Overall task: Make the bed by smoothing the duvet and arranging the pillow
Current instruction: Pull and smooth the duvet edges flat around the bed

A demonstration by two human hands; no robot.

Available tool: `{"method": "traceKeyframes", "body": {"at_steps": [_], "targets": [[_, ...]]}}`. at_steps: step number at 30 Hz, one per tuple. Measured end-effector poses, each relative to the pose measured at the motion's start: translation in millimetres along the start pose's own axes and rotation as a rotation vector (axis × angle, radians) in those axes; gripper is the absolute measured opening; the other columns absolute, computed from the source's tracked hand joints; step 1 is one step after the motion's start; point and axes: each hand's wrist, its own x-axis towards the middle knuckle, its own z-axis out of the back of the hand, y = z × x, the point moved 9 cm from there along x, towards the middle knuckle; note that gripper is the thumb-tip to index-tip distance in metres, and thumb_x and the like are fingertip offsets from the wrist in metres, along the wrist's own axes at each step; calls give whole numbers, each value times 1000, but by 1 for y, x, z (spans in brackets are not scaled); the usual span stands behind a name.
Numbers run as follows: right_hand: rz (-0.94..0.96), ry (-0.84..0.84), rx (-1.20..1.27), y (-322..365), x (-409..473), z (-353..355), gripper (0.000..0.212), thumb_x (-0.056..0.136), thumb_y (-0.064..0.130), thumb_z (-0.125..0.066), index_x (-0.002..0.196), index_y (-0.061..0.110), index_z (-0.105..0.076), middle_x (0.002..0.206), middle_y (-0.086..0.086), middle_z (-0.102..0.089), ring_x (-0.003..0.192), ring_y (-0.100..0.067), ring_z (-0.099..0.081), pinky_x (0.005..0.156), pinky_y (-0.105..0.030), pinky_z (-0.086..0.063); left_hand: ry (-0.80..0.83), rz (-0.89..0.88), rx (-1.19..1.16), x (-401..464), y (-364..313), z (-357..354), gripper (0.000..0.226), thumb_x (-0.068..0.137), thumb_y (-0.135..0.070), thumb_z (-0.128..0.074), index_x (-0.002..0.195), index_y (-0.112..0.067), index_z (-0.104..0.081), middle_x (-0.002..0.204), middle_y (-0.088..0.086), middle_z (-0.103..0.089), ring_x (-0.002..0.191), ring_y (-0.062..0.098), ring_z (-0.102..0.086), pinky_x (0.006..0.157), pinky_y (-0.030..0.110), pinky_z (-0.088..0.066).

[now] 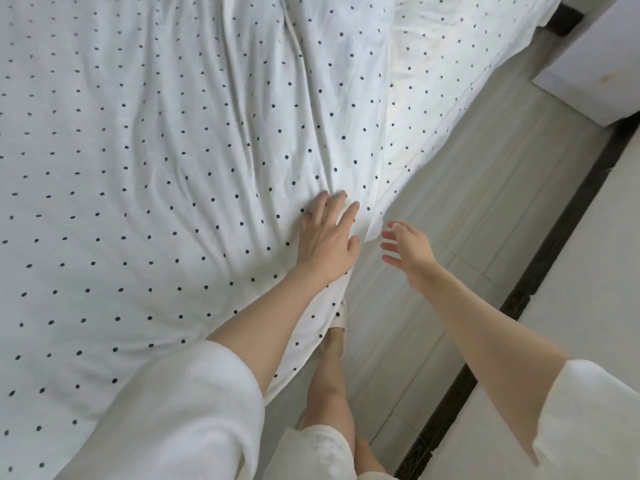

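Observation:
A white duvet (145, 161) with small black dots covers the bed and fills the left and centre of the view, creased in long folds that fan out from its near edge. My left hand (329, 237) lies flat on that edge, fingers spread and pressing the cloth. Beside it, my right hand (408, 252) hovers open over the floor, a little to the right of the duvet's hanging corner and not touching it. No pillow shows in this view.
Pale floorboards (460, 216) run along the bed's right side, where my leg and a white slipper (337, 323) stand by the hanging duvet. A dark threshold strip (540, 271) crosses the floor diagonally. A white cabinet (595, 64) stands at the upper right.

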Motion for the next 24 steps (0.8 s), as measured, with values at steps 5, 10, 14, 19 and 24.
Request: {"method": "traceKeyframes", "body": {"at_steps": [5, 10, 14, 19, 24], "targets": [[-47, -39, 62, 42, 64, 8, 35, 97, 17, -35, 126, 12, -53, 110, -4, -58, 99, -21, -57, 91, -36, -50, 230, 294, -3, 88, 20, -21, 91, 78, -62, -54, 146, -38, 1, 156, 12, 15, 138, 43, -13, 102, 52, -32], [-63, -16, 90, 75, 108, -4, 32, 96, 18, -38, 123, 14, -55, 107, -3, -60, 96, -19, -58, 90, -36, -51, 384, 539, -30, 125, 32, -42, 116, 70, -61, -68, 146, -33, 15, 154, 21, 13, 124, 48, -34, 94, 51, -42], [-100, 22, 129, 86, 123, -10, 30, 97, 15, -37, 122, 11, -54, 102, -3, -59, 96, -22, -60, 86, -35, -52, 155, 417, 0, 134, 39, -20, 80, 76, -7, -59, 144, -27, -22, 131, 16, -49, 101, 37, -56, 83, 39, -43], [-187, 116, 262, 102, 123, -35, 23, 99, 26, -41, 107, 12, -57, 104, -6, -60, 93, -22, -60, 84, -37, -53, 187, 441, -557, 142, 55, 16, 57, 75, -6, -53, 126, -30, -54, 97, -2, -66, 89, 23, -62, 73, 26, -45], [-204, 231, 521, 163, 132, -52, 54, 91, 57, -45, 119, 14, -60, 115, -10, -67, 104, -28, -64, 92, -44, -52, 203, 480, -918, 135, 28, 46, 20, 60, -14, -54, 74, -26, -59, 56, -13, -48, 52, 5, -43, 54, 22, -35]]}}
